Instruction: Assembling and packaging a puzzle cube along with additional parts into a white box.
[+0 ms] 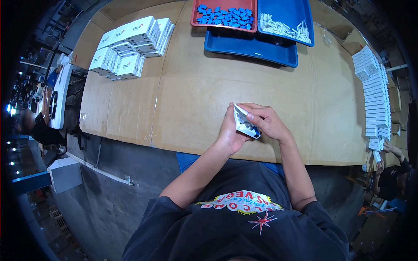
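Over the near part of the cardboard-covered table, both my hands hold a small white plastic case (242, 123). It is tilted, with one side open; dark and pale parts show inside and a blue piece sits at its lower end. My left hand (230, 134) wraps the case from the left and below. Closed against its upper right edge are the fingers of my right hand (267, 122), the thumb lying over the white panel. Those fingers hide part of the case, so I cannot tell whether the panel is attached.
Stacked white cases (130, 32) stand far left; a long row of them (375, 93) lines the right edge. At the back are a red tray (213, 4) of blue pieces, a blue tray (283, 8) of white pieces and another blue tray (252, 55). A person's hand (391, 148) reaches the right row.
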The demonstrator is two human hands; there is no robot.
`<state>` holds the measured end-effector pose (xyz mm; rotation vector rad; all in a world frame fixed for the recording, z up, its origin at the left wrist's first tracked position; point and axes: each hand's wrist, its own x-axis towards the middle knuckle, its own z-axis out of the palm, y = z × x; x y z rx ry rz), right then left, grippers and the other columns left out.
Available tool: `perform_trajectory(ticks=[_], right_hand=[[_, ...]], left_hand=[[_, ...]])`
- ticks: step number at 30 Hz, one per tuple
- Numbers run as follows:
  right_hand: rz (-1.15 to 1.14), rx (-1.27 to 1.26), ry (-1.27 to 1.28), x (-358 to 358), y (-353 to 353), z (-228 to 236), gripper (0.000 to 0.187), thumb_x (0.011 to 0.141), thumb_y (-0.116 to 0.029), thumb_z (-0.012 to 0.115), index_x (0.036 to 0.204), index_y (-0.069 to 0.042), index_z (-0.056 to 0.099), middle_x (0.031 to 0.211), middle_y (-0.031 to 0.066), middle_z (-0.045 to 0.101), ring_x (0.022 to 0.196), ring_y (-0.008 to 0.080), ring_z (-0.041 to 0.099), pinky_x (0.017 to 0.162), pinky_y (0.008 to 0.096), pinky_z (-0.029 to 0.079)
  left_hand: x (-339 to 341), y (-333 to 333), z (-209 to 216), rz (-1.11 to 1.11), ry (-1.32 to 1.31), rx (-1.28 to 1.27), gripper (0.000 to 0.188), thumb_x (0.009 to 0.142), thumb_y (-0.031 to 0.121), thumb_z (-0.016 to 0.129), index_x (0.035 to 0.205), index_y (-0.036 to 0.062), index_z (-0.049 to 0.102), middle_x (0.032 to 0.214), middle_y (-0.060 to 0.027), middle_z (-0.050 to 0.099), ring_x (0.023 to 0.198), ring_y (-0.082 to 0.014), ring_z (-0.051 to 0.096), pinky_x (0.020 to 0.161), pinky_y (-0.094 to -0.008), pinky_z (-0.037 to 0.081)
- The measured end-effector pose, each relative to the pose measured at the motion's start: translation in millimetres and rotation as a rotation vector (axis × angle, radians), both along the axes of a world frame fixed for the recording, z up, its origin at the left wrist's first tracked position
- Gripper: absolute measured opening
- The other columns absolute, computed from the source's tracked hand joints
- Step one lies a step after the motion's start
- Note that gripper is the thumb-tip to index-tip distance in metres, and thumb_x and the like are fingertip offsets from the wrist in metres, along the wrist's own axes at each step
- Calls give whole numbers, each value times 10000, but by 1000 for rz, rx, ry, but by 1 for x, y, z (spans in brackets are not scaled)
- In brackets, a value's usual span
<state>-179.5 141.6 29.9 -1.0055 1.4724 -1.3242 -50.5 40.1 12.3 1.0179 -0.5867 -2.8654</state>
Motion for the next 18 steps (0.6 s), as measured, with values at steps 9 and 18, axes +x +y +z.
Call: perform_trajectory(ticks=[9, 18], right_hand=[[-16, 13, -93, -8, 6, 0, 403, 1051, -265, 645, 1349, 3, 681, 1356, 123, 675, 1179, 192, 636, 1017, 325, 506], [-74, 59, -104, -19, 12, 9, 552, 1040, -448, 568, 1444, -77, 629, 1288, 78, 714, 1039, 151, 689, 704, 264, 572]], left_hand=[[3, 0, -2, -28, 89, 43, 710, 1073, 682, 255, 1505, 154, 450, 1409, -138, 575, 1263, -311, 612, 1038, -554, 522], [-2, -3, 9, -10, 157, 215, 761, 1068, 689, 241, 1550, 126, 414, 1456, -196, 543, 1313, -411, 561, 1074, -599, 495]])
